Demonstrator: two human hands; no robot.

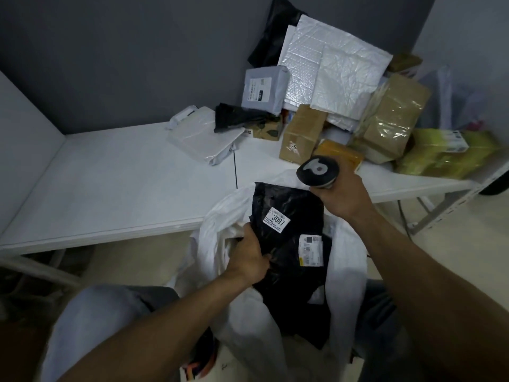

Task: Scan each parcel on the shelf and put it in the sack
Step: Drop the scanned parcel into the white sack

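Note:
My left hand (249,256) grips the left edge of a black plastic parcel (289,205) that carries a white label reading 3087. The parcel stands half inside the open mouth of a white sack (220,221), just below the shelf's front edge. A second black parcel (297,274) with a white shipping label lies under it in the sack. My right hand (344,197) holds a grey and black barcode scanner (316,172) above the parcel's top right corner.
A white shelf (124,175) runs across the view, bare at its left. At its right end lie several parcels: white mailers (330,73), a grey bag (264,89), brown boxes (303,133), a taped box (391,117), yellow packs (446,153). My knee (96,321) is at lower left.

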